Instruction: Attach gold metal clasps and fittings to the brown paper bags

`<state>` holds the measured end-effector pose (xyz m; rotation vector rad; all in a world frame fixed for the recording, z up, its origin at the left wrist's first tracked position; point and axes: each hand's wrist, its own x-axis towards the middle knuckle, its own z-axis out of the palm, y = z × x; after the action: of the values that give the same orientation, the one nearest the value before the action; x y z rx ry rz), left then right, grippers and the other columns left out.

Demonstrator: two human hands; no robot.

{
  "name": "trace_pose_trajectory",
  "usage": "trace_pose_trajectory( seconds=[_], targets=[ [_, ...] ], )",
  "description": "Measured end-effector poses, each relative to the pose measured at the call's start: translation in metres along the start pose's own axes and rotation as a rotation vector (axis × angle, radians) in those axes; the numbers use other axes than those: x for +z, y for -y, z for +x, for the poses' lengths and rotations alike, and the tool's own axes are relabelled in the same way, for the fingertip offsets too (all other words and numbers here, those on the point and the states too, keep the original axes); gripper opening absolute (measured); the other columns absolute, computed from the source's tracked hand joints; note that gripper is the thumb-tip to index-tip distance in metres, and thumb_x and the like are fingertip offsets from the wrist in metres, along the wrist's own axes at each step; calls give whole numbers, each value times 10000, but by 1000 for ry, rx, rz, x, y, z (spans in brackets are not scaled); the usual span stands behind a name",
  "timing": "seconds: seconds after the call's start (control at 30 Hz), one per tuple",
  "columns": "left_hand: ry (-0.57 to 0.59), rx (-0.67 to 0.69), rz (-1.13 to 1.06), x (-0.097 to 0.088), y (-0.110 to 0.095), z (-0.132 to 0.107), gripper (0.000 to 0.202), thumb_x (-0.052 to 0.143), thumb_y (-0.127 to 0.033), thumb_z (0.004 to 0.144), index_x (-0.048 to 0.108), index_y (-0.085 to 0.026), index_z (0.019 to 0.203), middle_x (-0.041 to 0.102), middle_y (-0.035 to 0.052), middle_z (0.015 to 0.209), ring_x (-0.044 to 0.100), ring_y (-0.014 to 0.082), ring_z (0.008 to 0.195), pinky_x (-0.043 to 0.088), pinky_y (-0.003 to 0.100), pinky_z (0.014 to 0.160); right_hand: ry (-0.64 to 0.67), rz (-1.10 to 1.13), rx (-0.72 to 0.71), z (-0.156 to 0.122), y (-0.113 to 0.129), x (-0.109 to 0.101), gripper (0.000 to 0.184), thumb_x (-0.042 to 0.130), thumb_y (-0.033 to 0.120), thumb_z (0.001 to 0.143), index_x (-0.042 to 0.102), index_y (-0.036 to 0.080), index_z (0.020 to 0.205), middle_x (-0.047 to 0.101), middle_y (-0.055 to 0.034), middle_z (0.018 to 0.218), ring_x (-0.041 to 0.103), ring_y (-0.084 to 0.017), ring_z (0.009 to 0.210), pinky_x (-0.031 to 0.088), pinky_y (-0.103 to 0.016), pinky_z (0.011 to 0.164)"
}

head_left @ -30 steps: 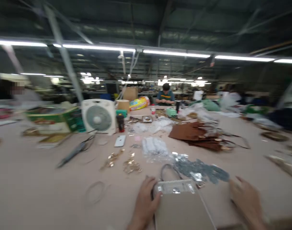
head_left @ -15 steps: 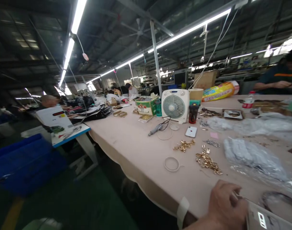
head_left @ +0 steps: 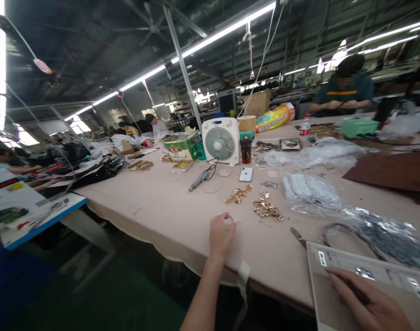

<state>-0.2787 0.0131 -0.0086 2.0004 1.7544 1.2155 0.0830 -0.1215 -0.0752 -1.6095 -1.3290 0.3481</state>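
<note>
- Pale ring (head_left: 231,219): in the head view it lies on the table (head_left: 155,207) close to the near edge, left of centre, and is mostly covered by fingers.
- Left hand (head_left: 221,235): reaches forward over the near table edge, with its fingers curled down onto the pale ring. It cannot be told whether the ring is pinched or only touched.
- Beige panel (head_left: 330,294): lies flat at the near right corner of the view, with small metal fittings (head_left: 363,272) in a row along its far edge.
- Right hand (head_left: 368,303): lies flat on the beige panel, palm down and fingers extended toward the row of fittings.
- Gold hardware: one heap (head_left: 238,195) lies beyond the left hand and a second heap (head_left: 267,209) lies just to its right.
- White phone (head_left: 246,174): lies flat, farther off than the heaps.
- White fan (head_left: 220,140): stands upright at the far side, with a dark cup (head_left: 246,150) just to its right.
- Clear plastic bags (head_left: 311,191): lie right of the heaps.
- Brown sheet (head_left: 389,170): lies at the far right.
- Another person (head_left: 344,89): sits at the far right end of the table, hands together.
</note>
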Motion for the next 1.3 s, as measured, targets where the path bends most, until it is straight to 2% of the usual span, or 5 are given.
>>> trace_pose_trajectory(
  seconds=[0.47,0.7,0.9,1.1,1.3],
  targets=[
    [133,287,58,30,44,1,325,521,-347,958,680,-194,1196,739,103,1123,691,304,1045,560,503,967,173,-41,-149,-3,49,-10,254,563,374,998,777,239,1005,795,-82,1007,757,-245,931,606,-355,874],
    [-69,135,102,15,28,-8,294,566,-127,893,694,-192,1150,689,118,1205,600,304,1197,490,535,1082,171,-103,-157,-7,12,-6,365,631,569,918,783,277,1077,788,-63,1144,756,-295,1035,614,-404,933],
    [-241,33,-53,-1,19,-47,295,588,-235,983,648,-202,1270,614,126,1271,576,270,1224,478,478,1104,162,-133,-169,-7,3,-6,433,637,640,878,784,274,1058,798,-54,1117,770,-310,994,613,-431,950],
    [79,56,-30,-21,2,-101,228,707,-324,946,707,-248,1161,624,92,1251,562,288,1224,460,491,1094,185,-139,-165,-6,9,-4,392,620,588,915,779,268,1077,789,-57,1136,753,-293,1032,594,-409,971],
    [229,3,-9,-24,-17,-99,256,805,-233,831,727,-245,1074,643,67,1220,555,285,1213,449,491,1086,171,-140,-159,-8,12,-5,384,615,581,922,769,272,1089,787,-59,1133,753,-297,1023,590,-429,976]
  ],
)
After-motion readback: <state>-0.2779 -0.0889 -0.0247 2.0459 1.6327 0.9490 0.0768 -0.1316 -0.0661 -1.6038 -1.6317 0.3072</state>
